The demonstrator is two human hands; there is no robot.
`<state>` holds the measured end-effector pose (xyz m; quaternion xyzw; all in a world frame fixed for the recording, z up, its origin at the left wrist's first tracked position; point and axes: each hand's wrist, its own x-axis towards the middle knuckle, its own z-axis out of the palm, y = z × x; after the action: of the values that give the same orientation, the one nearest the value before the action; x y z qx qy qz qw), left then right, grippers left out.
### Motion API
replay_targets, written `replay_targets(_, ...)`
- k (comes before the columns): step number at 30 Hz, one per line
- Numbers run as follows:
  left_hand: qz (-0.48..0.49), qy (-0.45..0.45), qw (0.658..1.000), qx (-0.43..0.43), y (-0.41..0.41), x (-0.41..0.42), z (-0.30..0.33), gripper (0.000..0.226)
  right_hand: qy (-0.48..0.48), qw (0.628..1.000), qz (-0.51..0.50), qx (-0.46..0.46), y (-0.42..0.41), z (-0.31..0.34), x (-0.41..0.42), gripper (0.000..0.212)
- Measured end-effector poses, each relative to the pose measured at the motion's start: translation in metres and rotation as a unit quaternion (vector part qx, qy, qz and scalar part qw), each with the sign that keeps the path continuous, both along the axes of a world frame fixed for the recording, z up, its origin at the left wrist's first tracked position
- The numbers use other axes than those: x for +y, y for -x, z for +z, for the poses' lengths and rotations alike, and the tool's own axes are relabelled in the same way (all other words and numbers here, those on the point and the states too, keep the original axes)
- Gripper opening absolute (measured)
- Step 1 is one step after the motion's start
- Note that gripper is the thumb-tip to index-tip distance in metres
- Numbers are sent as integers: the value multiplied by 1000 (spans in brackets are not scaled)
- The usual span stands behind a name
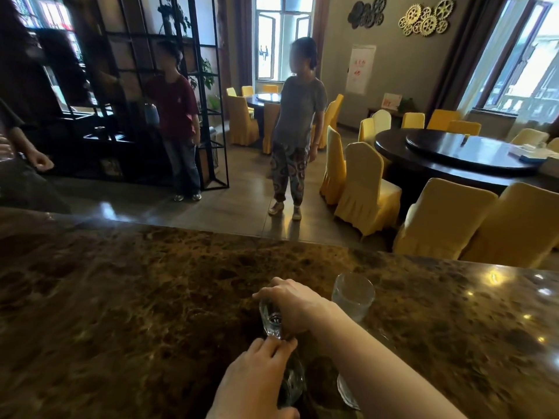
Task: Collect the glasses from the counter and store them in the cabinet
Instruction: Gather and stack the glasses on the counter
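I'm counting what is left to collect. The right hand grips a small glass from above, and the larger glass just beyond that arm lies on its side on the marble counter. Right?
Not quite. The head view shows the larger glass standing upright on the marble counter, not on its side. The rest holds: the right hand grips the small glass from above.

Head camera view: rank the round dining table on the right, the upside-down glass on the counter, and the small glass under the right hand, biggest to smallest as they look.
1. Round dining table, widest though farthest.
2. Upside-down glass on the counter.
3. Small glass under the right hand, partly hidden by its fingers, so its size is unsure.
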<state>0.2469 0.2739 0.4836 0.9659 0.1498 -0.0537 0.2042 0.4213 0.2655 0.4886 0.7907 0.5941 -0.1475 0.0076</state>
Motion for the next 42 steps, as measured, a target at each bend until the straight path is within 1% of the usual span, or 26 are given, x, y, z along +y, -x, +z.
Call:
replay_targets(6, -10, 1, 1000, 23, -4, 5, -5, 83, -16, 1000, -1, 4, -2, -2, 0, 87)
replay_targets(9, -9, 14, 1000, 24, -6, 8, -6, 79, -24, 1000, -3, 1, -3, -3, -1, 86)
replay_targets(13, -12, 8, 1000, 18, -6, 8, -7, 76, -36, 999, -21, -11, -1, 1, -2, 84)
replay_targets(18, -13, 10, 1000, -7, 0, 11, -6, 75, -81, 995, -55, -35, 1, 31, -15, 87)
replay_targets(21, 10, 18, 999, -32, 12, 16, -3, 77, -107, 991, -77, -39, 7, 61, -34, 88)
replay_targets(26, 31, 6, 997, -73, 42, 36, 11, 81, -153, 980, -111, -60, 33, 101, -85, 88)
replay_targets(30, 39, -14, 995, -94, 68, 45, 34, 83, -160, 975, -131, -82, 60, 120, -138, 90)
replay_targets(33, 50, -35, 993, -104, 93, 35, 50, 82, -161, 973, -146, -73, 82, 128, -184, 93)
replay_targets(37, 64, -49, 992, -97, 123, 10, 67, 81, -146, 973, -168, -67, 105, 122, -250, 91)
replay_targets(42, 93, -64, 990, -86, 164, -34, 69, 82, -121, 975, -178, -50, 133, 89, -329, 89)
